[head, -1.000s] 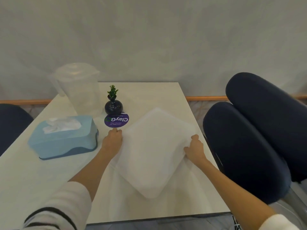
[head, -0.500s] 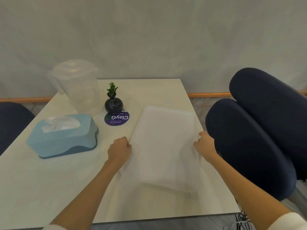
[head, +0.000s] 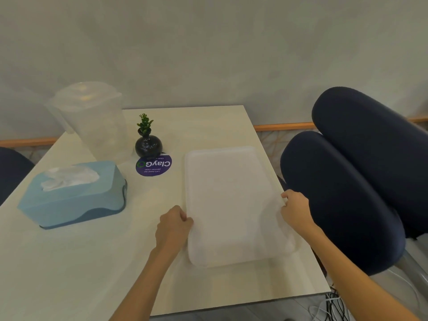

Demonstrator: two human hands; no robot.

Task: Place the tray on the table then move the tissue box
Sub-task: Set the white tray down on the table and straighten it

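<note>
Hidden and cut off
Left hand [head: 173, 225] and right hand [head: 295, 210] curl fingertips under the tray [head: 231, 205]; forearms leave frame

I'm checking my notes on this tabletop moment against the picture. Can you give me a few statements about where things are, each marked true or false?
1. Both hands, the left hand and the right hand, grip the white tray. True.
2. The tissue box sits on the tray. False: it stands on the table, left of the tray.
3. The small plant vase stands behind a round purple sticker. True.
4. The clear jug lies on its side. False: it stands upright.
</note>
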